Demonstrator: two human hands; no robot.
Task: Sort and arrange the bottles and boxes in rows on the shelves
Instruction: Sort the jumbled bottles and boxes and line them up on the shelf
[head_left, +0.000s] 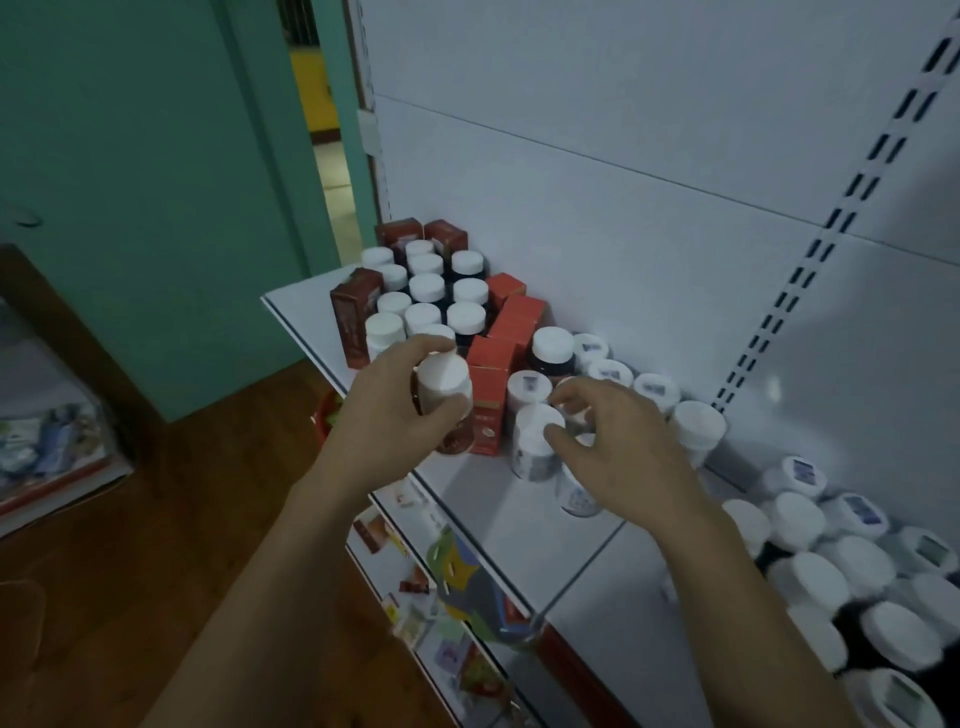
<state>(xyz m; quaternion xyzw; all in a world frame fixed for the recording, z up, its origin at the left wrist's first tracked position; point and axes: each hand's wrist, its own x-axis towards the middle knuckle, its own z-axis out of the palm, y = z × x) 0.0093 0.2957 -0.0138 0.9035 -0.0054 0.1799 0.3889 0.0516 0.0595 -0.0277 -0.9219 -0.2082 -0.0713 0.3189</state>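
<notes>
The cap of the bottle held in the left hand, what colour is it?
White. The cap shows best in the head view.

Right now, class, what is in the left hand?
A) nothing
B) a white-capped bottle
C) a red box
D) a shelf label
B: the left hand grips a bottle with a white cap, fingers curled round it.

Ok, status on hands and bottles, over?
Left hand grips a white-capped bottle at the shelf edge. Right hand curled over a second bottle, grip unclear. Red box alongside.
</notes>
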